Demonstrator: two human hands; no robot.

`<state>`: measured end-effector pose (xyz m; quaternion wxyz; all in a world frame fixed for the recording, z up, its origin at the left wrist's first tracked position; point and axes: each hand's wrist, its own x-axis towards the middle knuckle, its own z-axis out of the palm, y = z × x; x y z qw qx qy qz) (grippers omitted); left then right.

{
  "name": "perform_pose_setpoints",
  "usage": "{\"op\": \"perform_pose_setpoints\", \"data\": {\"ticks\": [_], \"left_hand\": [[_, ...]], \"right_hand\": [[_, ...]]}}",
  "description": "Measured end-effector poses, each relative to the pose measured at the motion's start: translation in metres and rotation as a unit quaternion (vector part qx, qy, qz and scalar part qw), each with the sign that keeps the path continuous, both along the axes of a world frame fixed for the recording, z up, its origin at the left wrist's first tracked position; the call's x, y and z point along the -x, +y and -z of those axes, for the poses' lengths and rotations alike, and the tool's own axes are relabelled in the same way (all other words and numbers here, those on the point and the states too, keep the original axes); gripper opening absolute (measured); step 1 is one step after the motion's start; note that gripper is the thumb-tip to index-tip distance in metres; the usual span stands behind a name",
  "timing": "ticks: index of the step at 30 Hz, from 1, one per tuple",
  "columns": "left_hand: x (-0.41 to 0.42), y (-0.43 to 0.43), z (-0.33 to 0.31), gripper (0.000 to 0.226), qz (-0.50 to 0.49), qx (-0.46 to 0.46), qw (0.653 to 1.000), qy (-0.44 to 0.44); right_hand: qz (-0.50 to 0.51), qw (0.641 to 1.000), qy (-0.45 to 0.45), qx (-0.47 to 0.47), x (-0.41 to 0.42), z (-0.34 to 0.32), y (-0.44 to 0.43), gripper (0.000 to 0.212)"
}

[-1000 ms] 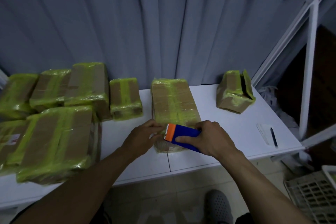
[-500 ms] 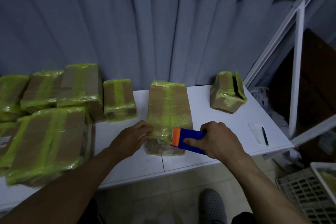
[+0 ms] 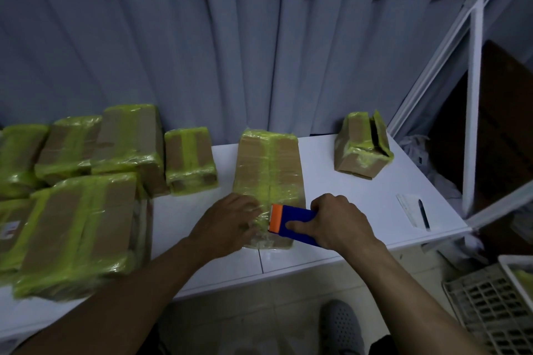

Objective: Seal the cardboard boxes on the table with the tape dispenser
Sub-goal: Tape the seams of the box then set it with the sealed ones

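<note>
A long cardboard box wrapped in yellow-green tape lies lengthwise in the middle of the white table. My right hand grips the blue tape dispenser, its orange end against the box's near end. My left hand presses flat on the near left part of the same box, fingers fairly straight. The near end of the box is partly hidden by both hands.
Several taped boxes are stacked at the table's left, a small one stands beside them, and a dented box at the back right. A paper slip with a pen lies near the right edge. A white crate sits on the floor.
The dispenser's orange end has shifted slightly right along the box's near end. My left hand has slid further onto the box. The camera view has turned a little.
</note>
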<state>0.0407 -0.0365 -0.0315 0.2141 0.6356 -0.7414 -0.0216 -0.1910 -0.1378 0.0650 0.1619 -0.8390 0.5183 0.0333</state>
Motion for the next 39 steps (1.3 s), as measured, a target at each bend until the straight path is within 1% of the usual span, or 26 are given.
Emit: {"op": "perform_pose_setpoints", "data": {"ticks": [3, 5, 6, 8, 9, 11, 15, 18, 21, 24, 27, 29, 31, 32, 34, 35, 37, 38, 39], "left_hand": [[0.005, -0.005, 0.001, 0.033, -0.005, 0.019, 0.999, -0.038], [0.007, -0.004, 0.003, 0.028, -0.014, 0.024, 0.999, -0.033], [0.010, -0.003, 0.003, 0.033, -0.016, 0.018, 0.999, -0.035], [0.015, -0.001, 0.006, 0.047, -0.009, 0.005, 0.997, -0.071], [0.016, -0.001, 0.006, 0.049, -0.008, 0.005, 0.997, -0.080], [0.015, -0.001, 0.002, 0.047, -0.015, 0.016, 0.997, -0.069], [0.009, 0.001, -0.007, 0.041, -0.004, 0.029, 0.999, -0.037], [0.003, 0.000, -0.006, 0.039, -0.001, 0.009, 1.000, -0.030], [-0.005, 0.004, -0.002, 0.036, -0.014, 0.009, 1.000, -0.011], [-0.014, 0.007, -0.003, 0.028, -0.020, 0.001, 1.000, 0.012], [-0.023, 0.007, -0.004, 0.020, -0.018, -0.010, 1.000, 0.018], [-0.025, 0.008, -0.007, 0.024, 0.001, -0.015, 0.999, 0.029], [-0.025, 0.009, -0.009, 0.033, 0.033, -0.004, 0.999, 0.035], [-0.025, 0.008, -0.009, 0.033, 0.037, -0.003, 0.999, 0.039], [-0.028, 0.008, -0.008, 0.024, 0.033, -0.005, 0.998, 0.048], [-0.030, 0.008, -0.007, 0.029, 0.028, -0.012, 0.998, 0.053], [-0.030, 0.006, -0.009, 0.046, 0.025, -0.035, 0.998, 0.054], [-0.029, 0.005, -0.011, 0.046, 0.032, -0.032, 0.998, 0.048], [-0.026, 0.003, -0.012, 0.041, 0.042, -0.018, 0.998, 0.040]], "right_hand": [[-0.003, 1.000, -0.005, -0.001, 0.002, 0.001, 0.000, 0.059], [-0.003, 1.000, -0.006, -0.001, 0.004, 0.001, -0.001, 0.058], [-0.004, 1.000, -0.006, -0.001, 0.005, 0.001, -0.001, 0.058], [-0.007, 1.000, -0.010, -0.004, 0.006, 0.003, -0.002, 0.059], [-0.008, 1.000, -0.013, -0.008, 0.006, 0.003, -0.001, 0.059], [-0.010, 1.000, -0.020, -0.011, 0.006, 0.003, 0.001, 0.060], [-0.029, 0.999, -0.035, -0.014, 0.008, -0.008, 0.007, 0.054], [-0.039, 0.998, -0.037, -0.012, 0.012, -0.014, 0.015, 0.054], [-0.024, 0.999, -0.031, 0.003, 0.023, -0.022, 0.016, 0.057], [-0.008, 0.999, -0.043, -0.001, 0.032, -0.027, 0.014, 0.058], [-0.014, 0.999, -0.032, 0.005, 0.029, -0.021, 0.019, 0.057], [-0.013, 1.000, -0.023, 0.013, 0.024, -0.018, 0.019, 0.055], [-0.013, 1.000, -0.014, 0.017, 0.021, -0.012, 0.016, 0.057], [-0.012, 1.000, -0.012, 0.016, 0.019, -0.009, 0.014, 0.058], [-0.010, 1.000, -0.014, 0.011, 0.016, -0.003, 0.012, 0.061], [-0.013, 1.000, -0.013, 0.010, 0.015, -0.001, 0.011, 0.061], [-0.019, 1.000, -0.004, 0.006, 0.014, 0.002, 0.009, 0.061], [-0.020, 1.000, -0.001, 0.004, 0.014, 0.003, 0.008, 0.061], [-0.018, 1.000, 0.000, 0.003, 0.015, 0.003, 0.006, 0.060]]}}
